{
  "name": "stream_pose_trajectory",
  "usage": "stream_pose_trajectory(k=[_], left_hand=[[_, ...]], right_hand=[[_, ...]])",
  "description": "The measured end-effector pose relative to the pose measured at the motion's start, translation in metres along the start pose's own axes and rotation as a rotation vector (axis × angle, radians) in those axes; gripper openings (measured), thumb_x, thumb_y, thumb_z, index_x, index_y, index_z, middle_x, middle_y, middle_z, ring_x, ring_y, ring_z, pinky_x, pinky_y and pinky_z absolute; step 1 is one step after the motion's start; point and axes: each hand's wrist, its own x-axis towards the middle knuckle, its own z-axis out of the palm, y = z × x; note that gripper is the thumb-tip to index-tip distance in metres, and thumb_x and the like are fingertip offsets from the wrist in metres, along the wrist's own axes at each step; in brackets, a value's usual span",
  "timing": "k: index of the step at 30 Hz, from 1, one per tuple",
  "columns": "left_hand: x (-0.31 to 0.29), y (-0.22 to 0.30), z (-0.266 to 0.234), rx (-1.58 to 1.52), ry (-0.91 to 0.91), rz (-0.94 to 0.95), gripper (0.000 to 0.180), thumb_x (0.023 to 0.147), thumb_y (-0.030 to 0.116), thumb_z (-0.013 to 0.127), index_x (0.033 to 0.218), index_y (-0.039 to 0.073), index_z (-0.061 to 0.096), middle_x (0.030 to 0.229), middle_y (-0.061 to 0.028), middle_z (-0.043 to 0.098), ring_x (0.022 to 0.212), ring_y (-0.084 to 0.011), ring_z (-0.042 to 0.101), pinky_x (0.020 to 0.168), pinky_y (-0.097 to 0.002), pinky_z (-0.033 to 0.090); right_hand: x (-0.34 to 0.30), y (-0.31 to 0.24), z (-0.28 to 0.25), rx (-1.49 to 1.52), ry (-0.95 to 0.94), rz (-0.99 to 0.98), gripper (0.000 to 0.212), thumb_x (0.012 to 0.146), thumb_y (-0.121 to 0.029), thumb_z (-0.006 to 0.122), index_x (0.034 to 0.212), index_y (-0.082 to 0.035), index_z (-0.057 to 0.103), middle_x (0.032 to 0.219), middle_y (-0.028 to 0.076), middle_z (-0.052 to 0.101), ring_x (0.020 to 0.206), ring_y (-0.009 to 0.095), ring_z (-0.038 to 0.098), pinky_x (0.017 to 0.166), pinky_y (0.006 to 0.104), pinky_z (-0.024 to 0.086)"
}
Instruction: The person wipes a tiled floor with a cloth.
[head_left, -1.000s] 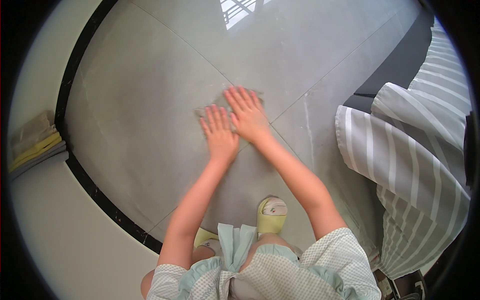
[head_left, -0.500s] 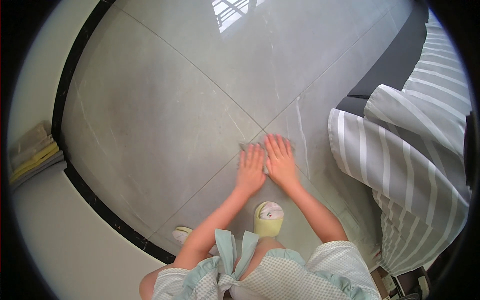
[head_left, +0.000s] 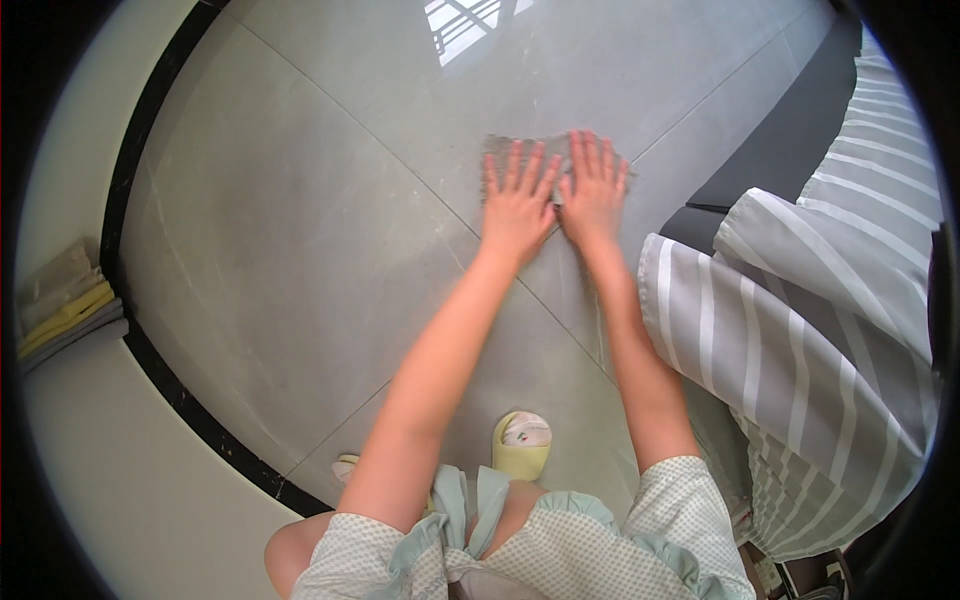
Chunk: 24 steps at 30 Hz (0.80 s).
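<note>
On the grey tiled floor (head_left: pixel 300 230) lies a grey-brown cloth (head_left: pixel 558 147) with ragged-looking edges. My left hand (head_left: pixel 517 205) rests flat on its left part, fingers spread and pointing away from me. Beside it, my right hand (head_left: pixel 594 190) presses flat on the right part, fingers also outstretched. Neither hand grips the cloth; both palms are on top and cover much of it. Both arms reach well forward.
A grey-and-white striped fabric (head_left: pixel 790 330) hangs at the right, close to my right forearm, over a dark grey base (head_left: pixel 765 140). Folded cloths (head_left: pixel 70 310) sit by the left wall, above black skirting (head_left: pixel 122 190). My yellow slipper (head_left: pixel 520 455) is below.
Both hands have slid the cloth forward, away from my feet and slightly right, across the tile joint. My arms are now stretched farther out.
</note>
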Motion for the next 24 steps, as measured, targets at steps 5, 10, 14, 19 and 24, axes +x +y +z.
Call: stream_pose_trajectory(k=[5,10,14,19,24], left_hand=[[-0.012,0.063,0.019,-0.078,-0.084,0.118,0.066,0.084,0.030,0.055,0.146,0.018,0.033,0.155,-0.0069,0.025,0.145,-0.0310,0.014,0.113,-0.0617,0.008],[-0.093,0.086,0.014,-0.128,-0.259,0.200,0.066,0.082,0.030,0.055,0.144,0.015,0.037,0.153,-0.0089,0.027,0.144,-0.0312,0.018,0.113,-0.0609,0.010],[-0.162,0.104,0.014,-0.216,-0.350,0.270,0.069,0.081,0.031,0.056,0.143,0.009,0.036,0.153,-0.0114,0.027,0.144,-0.0302,0.018,0.115,-0.0547,0.012],[-0.161,0.082,0.017,-0.217,-0.312,0.375,0.069,0.082,0.029,0.054,0.143,0.001,0.035,0.153,-0.0134,0.027,0.144,-0.0281,0.019,0.117,-0.0439,0.013],[-0.092,0.022,0.003,-0.137,-0.171,0.130,0.069,0.081,0.022,0.053,0.143,0.001,0.034,0.152,-0.0147,0.027,0.143,-0.0290,0.020,0.117,-0.0451,0.014]], right_hand=[[-0.063,0.052,-0.016,-0.058,-0.029,0.173,0.064,0.090,-0.025,0.046,0.149,-0.015,0.026,0.154,0.008,0.027,0.143,0.034,0.019,0.115,0.0534,0.013],[-0.156,0.019,-0.044,0.359,-0.192,0.343,0.065,0.088,-0.018,0.043,0.148,-0.002,0.022,0.154,0.019,0.021,0.143,0.037,0.016,0.115,0.0505,0.013],[-0.238,0.012,-0.051,-0.012,-0.297,0.250,0.066,0.087,-0.018,0.043,0.147,0.001,0.023,0.153,0.018,0.023,0.142,0.038,0.017,0.115,0.0522,0.013],[-0.227,0.009,-0.038,0.040,-0.263,0.198,0.066,0.085,-0.016,0.046,0.146,-0.001,0.027,0.153,0.016,0.025,0.142,0.037,0.017,0.115,0.0516,0.013],[-0.118,-0.024,-0.012,-0.013,-0.143,0.061,0.065,0.086,-0.017,0.047,0.147,-0.004,0.028,0.153,0.014,0.026,0.143,0.032,0.020,0.116,0.0472,0.015]])
